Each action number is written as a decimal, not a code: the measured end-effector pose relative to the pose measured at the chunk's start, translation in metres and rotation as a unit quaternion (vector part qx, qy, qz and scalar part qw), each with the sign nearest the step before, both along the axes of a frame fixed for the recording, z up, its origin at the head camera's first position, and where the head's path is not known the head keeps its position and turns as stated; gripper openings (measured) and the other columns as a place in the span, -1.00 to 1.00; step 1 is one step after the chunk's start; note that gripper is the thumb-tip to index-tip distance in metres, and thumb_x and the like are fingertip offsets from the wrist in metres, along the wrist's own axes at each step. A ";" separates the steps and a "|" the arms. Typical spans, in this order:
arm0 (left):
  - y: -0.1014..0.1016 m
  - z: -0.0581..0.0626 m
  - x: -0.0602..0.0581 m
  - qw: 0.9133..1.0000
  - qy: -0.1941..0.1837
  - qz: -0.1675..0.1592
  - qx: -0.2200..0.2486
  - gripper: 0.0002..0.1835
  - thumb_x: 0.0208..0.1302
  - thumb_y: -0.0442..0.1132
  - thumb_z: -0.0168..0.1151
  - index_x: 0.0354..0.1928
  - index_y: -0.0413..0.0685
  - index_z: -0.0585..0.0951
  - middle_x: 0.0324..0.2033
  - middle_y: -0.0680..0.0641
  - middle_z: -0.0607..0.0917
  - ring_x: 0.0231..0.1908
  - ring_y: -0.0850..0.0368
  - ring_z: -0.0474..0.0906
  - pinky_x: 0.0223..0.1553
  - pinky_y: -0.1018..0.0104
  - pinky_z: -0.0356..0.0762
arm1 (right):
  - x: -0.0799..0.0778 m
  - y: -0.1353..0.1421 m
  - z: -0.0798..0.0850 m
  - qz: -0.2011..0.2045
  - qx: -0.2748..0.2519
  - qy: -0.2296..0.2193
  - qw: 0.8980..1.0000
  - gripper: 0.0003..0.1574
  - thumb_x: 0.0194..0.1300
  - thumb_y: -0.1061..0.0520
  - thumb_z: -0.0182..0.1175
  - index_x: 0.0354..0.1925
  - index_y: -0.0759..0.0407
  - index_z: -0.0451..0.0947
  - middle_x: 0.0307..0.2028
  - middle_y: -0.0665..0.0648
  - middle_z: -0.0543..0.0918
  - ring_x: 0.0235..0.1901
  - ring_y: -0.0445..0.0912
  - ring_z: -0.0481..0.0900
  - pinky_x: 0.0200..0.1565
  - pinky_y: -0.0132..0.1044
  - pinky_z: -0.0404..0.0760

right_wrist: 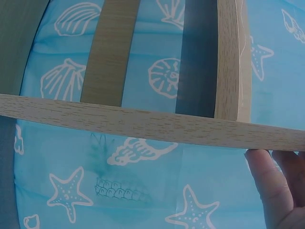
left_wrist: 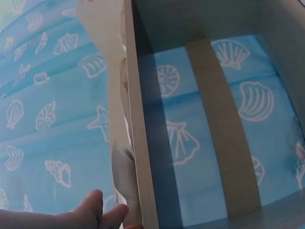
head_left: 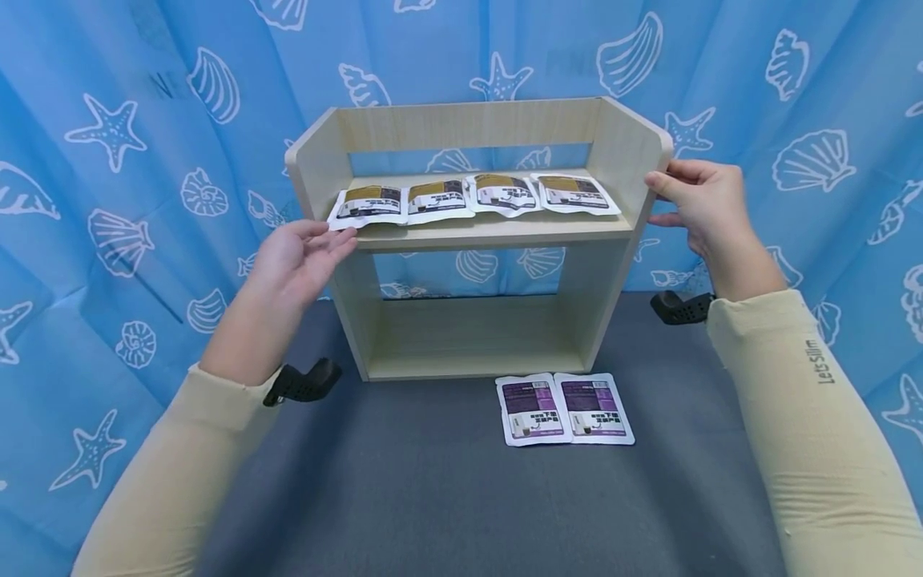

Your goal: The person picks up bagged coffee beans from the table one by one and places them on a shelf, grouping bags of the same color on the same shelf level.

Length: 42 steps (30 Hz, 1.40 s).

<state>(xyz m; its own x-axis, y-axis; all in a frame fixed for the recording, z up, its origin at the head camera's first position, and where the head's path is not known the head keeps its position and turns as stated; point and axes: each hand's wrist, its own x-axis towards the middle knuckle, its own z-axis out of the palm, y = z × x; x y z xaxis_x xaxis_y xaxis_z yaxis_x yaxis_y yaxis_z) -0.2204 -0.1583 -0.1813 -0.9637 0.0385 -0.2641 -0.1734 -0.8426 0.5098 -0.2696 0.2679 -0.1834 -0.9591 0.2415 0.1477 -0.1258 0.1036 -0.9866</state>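
Four white-edged flat pouches with gold-and-dark labels lie in a row on the upper shelf of a pale wooden two-tier rack. The left hand, at the rack's 9 o'clock, grips nothing; its loosely extended fingers meet the leftmost pouch's lower corner, though I cannot tell how firmly. At 3 o'clock, the right hand rests thumb and fingertips against the side panel, not wrapped round it.

The likeliest trouble, I judge, is the leftmost pouch slipping off: it lies close to the front edge, and a careless fingertip could catch it. Uneven pressure on the side panel might also skew the rack.

Two white-edged pouches with purple labels lie side by side at 5 o'clock on the dark grey tabletop. Behind hangs a blue curtain printed with white seashells and starfish.
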 end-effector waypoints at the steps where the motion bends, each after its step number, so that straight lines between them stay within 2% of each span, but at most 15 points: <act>1: 0.001 0.001 -0.001 1.000 -0.002 0.005 0.010 -0.23 0.52 -0.42 -0.26 0.52 0.33 -0.32 0.51 0.02 -0.11 0.44 0.08 0.03 0.37 0.26 0.10 | 0.000 0.000 0.000 -0.001 0.001 -0.001 1.000 -0.30 0.10 -0.04 0.40 0.21 0.09 0.55 0.05 0.07 0.61 -0.06 -0.13 0.60 -0.46 -0.37 0.66; 5: 0.008 0.003 -0.003 0.999 -0.004 0.026 0.028 -0.26 0.52 -0.41 -0.23 0.53 0.26 -0.27 0.52 0.08 -0.13 0.46 0.13 -0.07 0.37 0.28 0.10 | 0.000 -0.001 0.000 0.001 -0.008 -0.001 1.000 -0.30 0.10 -0.03 0.40 0.21 0.11 0.54 -0.06 0.03 0.64 -0.12 -0.15 0.62 -0.46 -0.36 0.67; 9: 0.016 0.005 -0.005 0.998 0.004 0.055 0.011 -0.28 0.53 -0.40 -0.28 0.54 0.20 -0.28 0.52 0.05 -0.15 0.47 0.14 -0.13 0.37 0.29 0.08 | 0.000 0.000 0.000 0.006 -0.015 0.006 1.000 -0.31 0.10 0.00 0.41 0.20 0.14 0.55 -0.17 -0.03 0.65 -0.22 -0.21 0.62 -0.49 -0.35 0.67; 11: 0.018 0.005 -0.005 0.997 0.004 0.074 -0.007 -0.29 0.53 -0.41 -0.27 0.54 0.17 -0.26 0.52 0.03 -0.12 0.47 0.12 -0.11 0.36 0.28 0.10 | 0.001 0.000 0.000 0.006 -0.014 0.007 1.000 -0.31 0.10 0.00 0.41 0.20 0.14 0.55 -0.15 -0.01 0.64 -0.21 -0.20 0.62 -0.48 -0.35 0.67; 14: 0.018 0.006 -0.003 0.996 0.009 0.084 -0.029 -0.28 0.53 -0.40 -0.27 0.54 0.19 -0.28 0.52 0.02 -0.12 0.47 0.10 -0.09 0.37 0.26 0.09 | 0.001 -0.001 0.000 0.004 -0.011 0.005 1.000 -0.30 0.08 -0.02 0.42 0.20 0.12 0.55 -0.06 0.03 0.64 -0.16 -0.17 0.62 -0.48 -0.35 0.67; 17: 0.015 0.005 0.000 0.996 0.015 0.076 -0.046 -0.26 0.53 -0.41 -0.27 0.53 0.22 -0.32 0.52 0.03 -0.15 0.47 0.07 -0.09 0.38 0.24 0.06 | 0.002 -0.001 0.000 0.004 -0.010 0.006 1.000 -0.30 0.08 -0.03 0.42 0.19 0.11 0.56 -0.02 0.05 0.63 -0.13 -0.16 0.62 -0.47 -0.36 0.67; 21: 0.010 0.002 0.006 0.997 0.026 0.040 -0.062 -0.27 0.52 -0.42 -0.31 0.54 0.19 -0.32 0.52 0.06 -0.17 0.47 0.07 -0.11 0.40 0.24 -0.01 | 0.002 -0.001 -0.001 0.001 -0.007 0.011 1.000 -0.32 0.09 -0.03 0.40 0.19 0.11 0.56 -0.01 0.06 0.62 -0.10 -0.15 0.61 -0.48 -0.38 0.66; 24: 0.005 -0.006 0.012 0.997 0.029 0.018 -0.073 -0.32 0.52 -0.41 -0.30 0.55 0.14 -0.22 0.51 0.07 -0.10 0.47 0.08 -0.08 0.41 0.25 -0.05 | 0.001 -0.002 -0.001 -0.002 0.002 0.010 1.000 -0.32 0.12 -0.03 0.38 0.21 0.11 0.54 0.02 0.06 0.61 -0.07 -0.14 0.61 -0.48 -0.40 0.66; 27: -0.001 -0.018 0.018 0.994 0.032 0.015 -0.107 -0.35 0.53 -0.40 -0.28 0.55 0.13 -0.12 0.50 0.06 0.00 0.45 0.09 -0.01 0.41 0.24 -0.04 | 0.001 -0.003 -0.001 -0.007 0.007 0.008 1.000 -0.31 0.15 -0.02 0.36 0.24 0.13 0.51 -0.03 0.03 0.62 -0.04 -0.13 0.60 -0.48 -0.41 0.65; 30: -0.008 -0.031 0.022 0.986 0.036 0.018 -0.163 -0.38 0.54 -0.37 -0.32 0.55 0.13 -0.10 0.49 0.04 0.04 0.44 0.09 0.02 0.42 0.23 -0.03 | 0.001 -0.005 -0.002 -0.012 0.010 0.005 1.000 -0.28 0.15 -0.03 0.35 0.26 0.15 0.49 -0.09 -0.02 0.63 -0.04 -0.13 0.60 -0.47 -0.43 0.65; 33: -0.013 -0.045 0.024 0.972 0.026 0.019 -0.232 -0.40 0.55 -0.34 -0.33 0.54 0.12 -0.08 0.49 0.05 0.05 0.44 0.10 0.04 0.42 0.21 -0.03 | 0.003 -0.005 -0.003 -0.012 0.004 0.000 1.000 -0.26 0.14 -0.03 0.36 0.26 0.15 0.48 -0.14 -0.03 0.63 -0.12 -0.16 0.62 -0.46 -0.43 0.65; 38: -0.016 -0.070 0.024 0.947 0.006 0.014 -0.321 -0.39 0.53 -0.35 -0.26 0.54 0.04 -0.06 0.49 0.02 0.08 0.42 0.12 0.08 0.38 0.24 0.10 | 0.014 0.002 -0.012 0.001 -0.050 0.005 0.999 -0.24 0.15 0.01 0.37 0.29 0.15 0.45 -0.14 0.00 0.65 -0.34 -0.23 0.68 -0.47 -0.38 0.66; 40: -0.016 -0.080 0.024 0.936 0.009 0.014 -0.351 -0.38 0.52 -0.36 -0.23 0.54 -0.01 -0.07 0.49 0.00 0.09 0.42 0.12 0.10 0.33 0.27 0.18 | 0.020 0.007 -0.016 0.002 -0.054 0.004 0.999 -0.21 0.16 -0.01 0.36 0.32 0.13 0.41 -0.09 0.00 0.66 -0.38 -0.24 0.70 -0.47 -0.38 0.66; 42: -0.017 -0.089 0.024 0.922 0.011 0.024 -0.387 -0.38 0.52 -0.34 -0.18 0.54 -0.05 -0.05 0.48 -0.02 0.12 0.41 0.12 0.12 0.29 0.29 0.24 | 0.026 0.011 -0.020 -0.002 -0.039 -0.004 0.999 -0.17 0.16 -0.06 0.35 0.35 0.12 0.37 -0.07 -0.02 0.66 -0.39 -0.26 0.70 -0.45 -0.40 0.66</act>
